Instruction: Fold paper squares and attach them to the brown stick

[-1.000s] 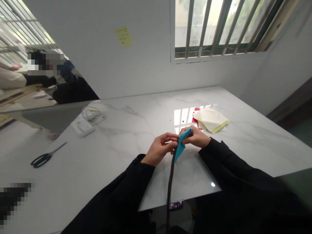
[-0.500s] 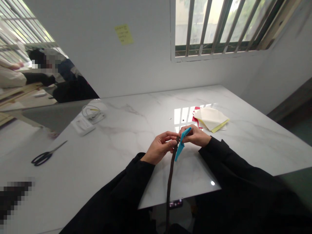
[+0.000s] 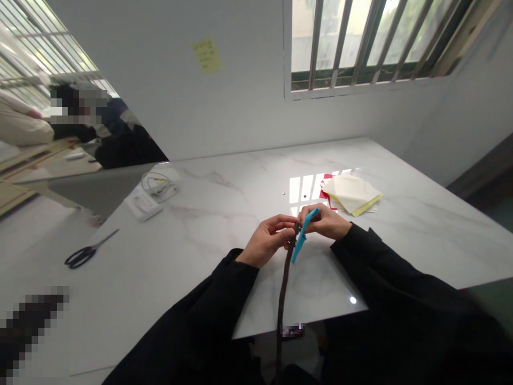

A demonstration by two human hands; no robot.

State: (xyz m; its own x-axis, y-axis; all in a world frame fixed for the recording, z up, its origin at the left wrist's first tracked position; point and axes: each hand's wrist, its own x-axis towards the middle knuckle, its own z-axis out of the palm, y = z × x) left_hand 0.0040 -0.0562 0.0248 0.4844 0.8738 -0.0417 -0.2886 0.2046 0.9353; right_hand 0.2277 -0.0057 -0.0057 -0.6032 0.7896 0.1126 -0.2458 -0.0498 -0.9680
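Note:
Between my hands, above the front part of the marbled table, are a thin brown stick [image 3: 284, 283] and a piece of folded blue paper [image 3: 300, 240]. My left hand [image 3: 267, 241] pinches the upper end of the stick between thumb and fingers. The stick runs down past the table's front edge, out of the frame's bottom. My right hand [image 3: 326, 220] grips the blue paper from behind, close against the stick's top. The paper slants beside the stick; whether the two are joined I cannot make out. Some right fingertips are hidden behind the paper.
Paper sheets [image 3: 352, 192] in white, yellow and red lie behind my right hand. Black-handled scissors [image 3: 90, 250] lie at the left, near a white box [image 3: 143, 204] and a coiled cable [image 3: 160, 187]. A person [image 3: 116, 133] sits beyond the partition.
The view has shifted slightly, so everything sits a little further right. Both hands keep the same hold on the stick and the blue paper.

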